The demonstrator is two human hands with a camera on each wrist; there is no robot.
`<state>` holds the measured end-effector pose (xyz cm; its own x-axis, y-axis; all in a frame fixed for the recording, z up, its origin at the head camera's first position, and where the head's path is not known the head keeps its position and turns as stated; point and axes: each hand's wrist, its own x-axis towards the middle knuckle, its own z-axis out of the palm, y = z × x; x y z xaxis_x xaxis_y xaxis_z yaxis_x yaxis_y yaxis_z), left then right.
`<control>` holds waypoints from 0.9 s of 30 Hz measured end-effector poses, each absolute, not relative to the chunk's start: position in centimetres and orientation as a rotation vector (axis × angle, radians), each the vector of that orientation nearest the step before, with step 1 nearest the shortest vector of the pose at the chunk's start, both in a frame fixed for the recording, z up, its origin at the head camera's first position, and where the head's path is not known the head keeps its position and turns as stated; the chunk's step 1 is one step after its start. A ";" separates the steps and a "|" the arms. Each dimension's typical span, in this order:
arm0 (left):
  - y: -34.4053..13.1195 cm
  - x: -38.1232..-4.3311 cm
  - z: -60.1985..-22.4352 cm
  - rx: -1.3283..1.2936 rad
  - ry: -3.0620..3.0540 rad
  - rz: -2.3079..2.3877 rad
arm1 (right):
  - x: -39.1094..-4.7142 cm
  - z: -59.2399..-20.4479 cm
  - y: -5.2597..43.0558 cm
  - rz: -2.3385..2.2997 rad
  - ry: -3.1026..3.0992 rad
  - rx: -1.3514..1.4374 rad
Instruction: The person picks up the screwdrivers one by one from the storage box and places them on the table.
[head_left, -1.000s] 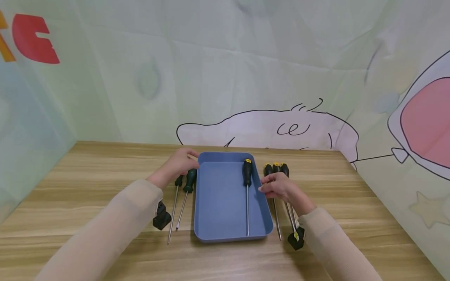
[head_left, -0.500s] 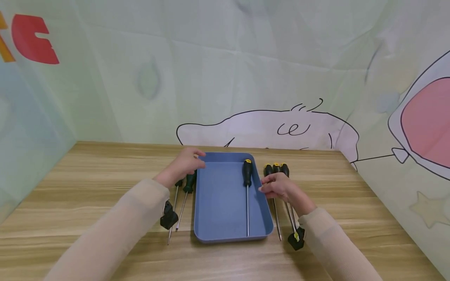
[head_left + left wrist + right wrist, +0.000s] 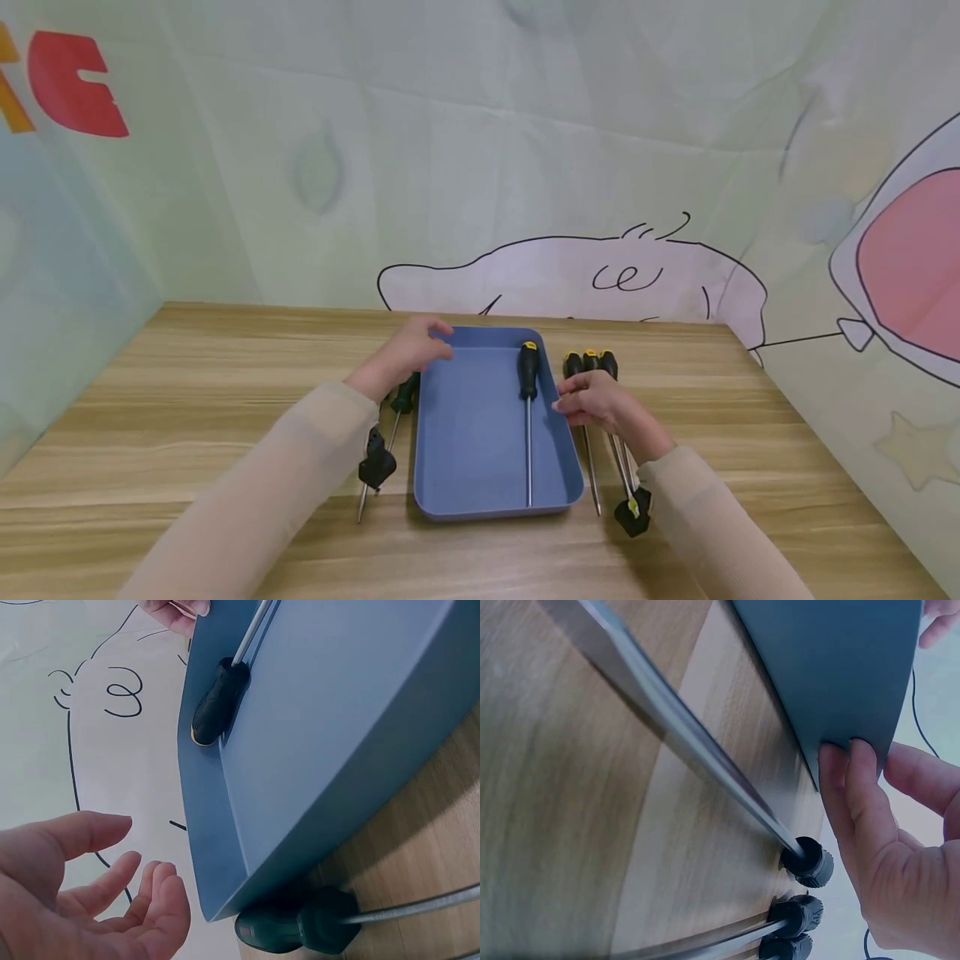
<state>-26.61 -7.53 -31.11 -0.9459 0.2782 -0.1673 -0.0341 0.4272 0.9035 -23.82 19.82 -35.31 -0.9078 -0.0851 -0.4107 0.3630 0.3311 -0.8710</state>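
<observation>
A blue tray (image 3: pixel 472 442) lies on the table, with one black-handled screwdriver (image 3: pixel 528 371) along its right side. My left hand (image 3: pixel 408 354) is above the tray's far left corner, fingers loosely bent with nothing in them; the left wrist view shows the palm and fingers apart from the tray wall. My right hand (image 3: pixel 596 398) pinches the right wall of the tray, two fingertips (image 3: pixel 861 761) against its outer face. Left of the tray lies a green-handled screwdriver (image 3: pixel 326 919). A second screwdriver (image 3: pixel 362 504) there is mostly hidden by my left arm and wrist camera.
Three black-handled screwdrivers with yellow ends (image 3: pixel 590 358) lie right of the tray, partly under my right hand. The wooden table (image 3: pixel 247 375) ends at a printed cloth backdrop (image 3: pixel 450 167). Black wrist cameras (image 3: pixel 633 512) hang below both wrists.
My left hand has moved right, from beside the tray's left edge to over its far left corner. The right hand, the tray and the screwdrivers have stayed in place.
</observation>
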 end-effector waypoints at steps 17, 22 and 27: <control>-5.8 -27.1 -31.6 0.249 2.380 1.534 | -23.9 -35.2 19.7 -1.600 2.216 0.266; -5.3 -26.9 -31.6 0.262 2.365 1.558 | -23.9 -35.2 19.7 -1.600 2.221 0.278; -4.7 -27.1 -32.0 0.241 2.363 1.549 | -23.8 -35.2 19.7 -1.590 2.224 0.266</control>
